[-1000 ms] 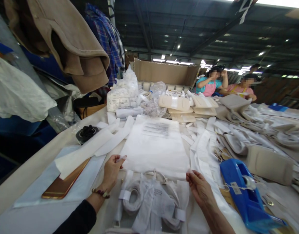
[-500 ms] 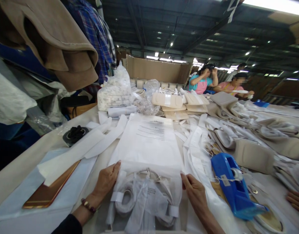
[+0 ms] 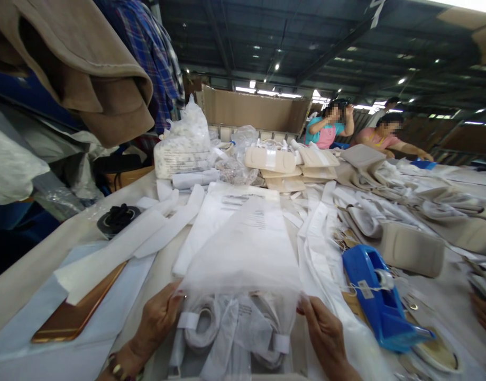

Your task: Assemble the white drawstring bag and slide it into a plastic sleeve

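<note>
A translucent plastic bag lies in front of me, its near part covering a bundle of coiled pale straps. My left hand pinches the bag's left edge between thumb and fingers. On the opposite side, my right hand pinches the right edge. The plastic is drawn across between both hands, with its far end raised and creased. Under it rests a stack of more printed plastic bags. White bands wrap the strap coils.
A blue tape dispenser stands to the right, beside beige padded pieces. At left, a phone lies partly under white strips. A stuffed plastic sack is at the back. Two co-workers sit beyond; another person's hand shows at right.
Both hands have come slightly nearer to me, drawing the bag's plastic back over the straps. The bag's far end has lifted off the stack and slid nearer.
</note>
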Demonstrator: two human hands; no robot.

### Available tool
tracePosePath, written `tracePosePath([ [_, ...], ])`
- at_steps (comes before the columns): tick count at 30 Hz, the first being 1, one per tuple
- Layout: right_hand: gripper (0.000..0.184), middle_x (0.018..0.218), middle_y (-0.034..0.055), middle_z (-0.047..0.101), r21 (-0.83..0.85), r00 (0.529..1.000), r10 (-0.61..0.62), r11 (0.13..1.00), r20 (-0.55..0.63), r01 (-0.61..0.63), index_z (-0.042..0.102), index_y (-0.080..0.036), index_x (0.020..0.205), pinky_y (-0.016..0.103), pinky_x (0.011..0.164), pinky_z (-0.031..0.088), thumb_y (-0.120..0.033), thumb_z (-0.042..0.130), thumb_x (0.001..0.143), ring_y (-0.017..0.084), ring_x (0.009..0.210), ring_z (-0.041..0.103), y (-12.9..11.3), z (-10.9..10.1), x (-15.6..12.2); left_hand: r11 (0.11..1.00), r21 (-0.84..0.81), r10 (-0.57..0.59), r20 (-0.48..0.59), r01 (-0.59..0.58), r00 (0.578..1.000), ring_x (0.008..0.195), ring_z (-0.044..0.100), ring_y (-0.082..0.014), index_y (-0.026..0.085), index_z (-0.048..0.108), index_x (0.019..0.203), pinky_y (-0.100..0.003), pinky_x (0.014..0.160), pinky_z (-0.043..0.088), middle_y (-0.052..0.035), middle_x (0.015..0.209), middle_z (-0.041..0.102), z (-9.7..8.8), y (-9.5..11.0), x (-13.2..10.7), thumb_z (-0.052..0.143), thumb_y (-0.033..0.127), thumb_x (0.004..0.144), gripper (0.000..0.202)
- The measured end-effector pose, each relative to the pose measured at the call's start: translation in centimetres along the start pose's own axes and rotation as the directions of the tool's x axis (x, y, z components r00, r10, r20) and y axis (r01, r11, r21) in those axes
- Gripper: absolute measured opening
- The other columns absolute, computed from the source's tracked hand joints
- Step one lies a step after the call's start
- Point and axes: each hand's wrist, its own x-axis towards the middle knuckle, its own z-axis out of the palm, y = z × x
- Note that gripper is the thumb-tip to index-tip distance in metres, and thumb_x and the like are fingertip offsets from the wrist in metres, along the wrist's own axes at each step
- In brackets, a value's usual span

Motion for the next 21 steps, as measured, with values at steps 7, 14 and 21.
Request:
tracePosePath([
  [7,0.051,0.054,-0.0021,0.048,-0.075,0.993,-0.023,0.997,-0.117,0.014,0.048,-0.021,0.058,0.023,0.053,0.04,-0.061,0.034,0.087,0.013,0.051,0.048,-1.3,0.2,0.4,0.995,-0.033,-0.091,0.004,0.091,0.996,0.067,0.067,-0.0144,0.017,0.062,0.076,-0.018,0.068,0.053,-0.0026,0.064,0.067,0.6,0.3,1.0,0.035,0.031,0.091,0.034],
  [14,0.041,0.063,0.0011,0.058,-0.191,0.968,-0.231,0.959,-0.099,0.209,0.051,-0.022,0.065,0.023,0.057,0.045,-0.045,0.033,0.094,0.014,0.058,0.056,0.2,0.0,-0.5,0.986,-0.042,-0.157,0.081,0.161,0.984,0.075,0.068,-0.0172,0.018,0.065,0.08,-0.023,0.073,0.055,-0.0055,0.07,0.069,0.2,0.4,0.6,0.029,0.034,0.092,0.041],
  [21,0.013,0.076,0.0044,0.063,-0.515,0.823,-0.563,0.685,0.076,0.516,0.054,-0.02,0.081,0.024,0.064,0.047,-0.021,0.044,0.09,0.015,0.067,0.06,3.7,0.7,-0.3,0.968,0.114,0.206,0.15,-0.224,0.967,0.09,0.067,-0.0167,0.017,0.061,0.108,-0.023,0.086,0.054,-0.0078,0.099,0.071,-0.5,-3.7,-1.8,0.035,0.027,0.093,0.031],
])
